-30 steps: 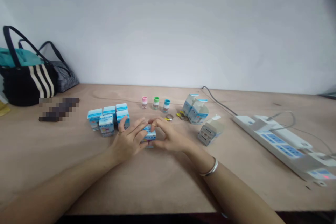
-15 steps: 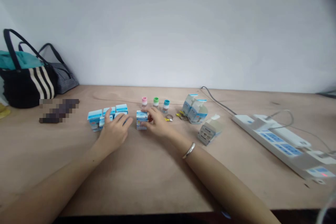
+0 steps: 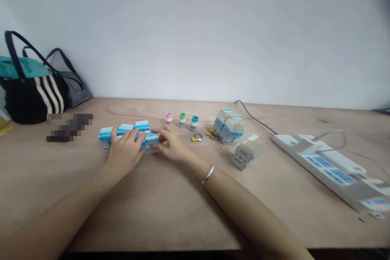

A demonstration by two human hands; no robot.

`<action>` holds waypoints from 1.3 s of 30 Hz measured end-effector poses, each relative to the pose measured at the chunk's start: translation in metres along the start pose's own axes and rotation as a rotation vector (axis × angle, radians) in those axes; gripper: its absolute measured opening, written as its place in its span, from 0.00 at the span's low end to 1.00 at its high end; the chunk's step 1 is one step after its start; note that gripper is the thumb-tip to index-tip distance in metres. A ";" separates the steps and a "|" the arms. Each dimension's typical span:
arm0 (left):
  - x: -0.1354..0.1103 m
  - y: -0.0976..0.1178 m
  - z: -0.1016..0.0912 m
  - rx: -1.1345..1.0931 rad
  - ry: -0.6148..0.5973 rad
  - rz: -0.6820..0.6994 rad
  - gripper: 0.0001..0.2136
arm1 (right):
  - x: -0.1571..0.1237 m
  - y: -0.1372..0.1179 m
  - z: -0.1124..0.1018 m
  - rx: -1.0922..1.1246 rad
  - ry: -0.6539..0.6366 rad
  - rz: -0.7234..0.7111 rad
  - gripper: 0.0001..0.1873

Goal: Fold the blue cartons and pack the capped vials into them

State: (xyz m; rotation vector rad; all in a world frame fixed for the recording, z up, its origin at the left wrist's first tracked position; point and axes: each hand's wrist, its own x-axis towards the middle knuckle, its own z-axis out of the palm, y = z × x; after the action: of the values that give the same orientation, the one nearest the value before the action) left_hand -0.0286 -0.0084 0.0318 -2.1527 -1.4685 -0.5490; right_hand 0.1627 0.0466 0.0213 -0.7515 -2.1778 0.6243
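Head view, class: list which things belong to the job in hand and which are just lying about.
Job in hand:
left hand
right hand
boxes

Lying about:
small bottles
metal ring
cartons
power strip
tote bag

I'm seeing soft, even light and only a faint shadow under the right hand (image 3: 170, 145); up and right of it, the picture's corner darkens into blur, and a pixelated patch (image 3: 69, 128) sits left of it.
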 end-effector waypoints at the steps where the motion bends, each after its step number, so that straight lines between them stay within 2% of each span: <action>1: 0.000 0.000 0.000 0.016 -0.003 -0.013 0.18 | -0.001 0.000 0.000 0.009 0.002 0.001 0.27; 4: -0.001 -0.001 0.000 0.058 -0.005 -0.029 0.19 | -0.007 -0.001 -0.008 -0.078 0.056 0.045 0.27; 6: -0.002 0.000 0.000 0.065 0.019 -0.022 0.19 | -0.012 -0.004 -0.022 -0.309 0.127 0.155 0.17; 8: -0.002 0.002 0.001 0.047 0.070 -0.014 0.21 | -0.019 -0.007 -0.043 -0.597 0.206 0.352 0.08; 13: -0.003 0.014 -0.003 -0.027 0.179 0.046 0.21 | -0.040 0.003 -0.098 -0.821 0.400 0.657 0.20; 16: -0.003 0.022 -0.006 -0.053 0.188 0.088 0.19 | -0.048 0.017 -0.119 -0.892 0.322 0.645 0.14; 19: -0.005 0.028 -0.008 -0.089 0.199 0.129 0.17 | -0.049 0.020 -0.127 -0.909 0.267 0.612 0.07; 22: -0.008 0.033 -0.006 -0.157 0.203 0.203 0.16 | -0.045 0.005 -0.123 -0.915 0.335 0.692 0.09; 24: -0.011 0.038 -0.003 -0.243 0.175 0.263 0.16 | -0.041 -0.010 -0.115 -0.947 0.389 0.649 0.11; 28: -0.014 0.044 0.005 -0.460 0.113 0.312 0.20 | -0.035 -0.039 -0.093 -1.019 0.428 0.243 0.13; 30: -0.013 0.047 0.008 -0.544 0.099 0.274 0.22 | -0.034 -0.046 -0.078 -0.990 0.401 0.071 0.13; 32: -0.010 0.051 0.010 -0.604 0.101 0.216 0.23 | -0.035 -0.050 -0.062 -0.926 0.337 -0.017 0.13; 36: -0.003 0.061 0.014 -0.710 0.128 0.131 0.25 | -0.038 -0.052 -0.036 -0.764 0.171 -0.067 0.13; 39: -0.001 0.066 0.018 -0.829 0.138 0.064 0.27 | -0.041 -0.052 -0.029 -0.581 0.118 -0.104 0.16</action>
State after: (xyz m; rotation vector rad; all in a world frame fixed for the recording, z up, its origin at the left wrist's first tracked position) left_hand 0.0341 -0.0196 0.0059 -2.6592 -1.2009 -1.4472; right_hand 0.1913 -0.0122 0.0518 -0.9307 -2.2834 -0.1206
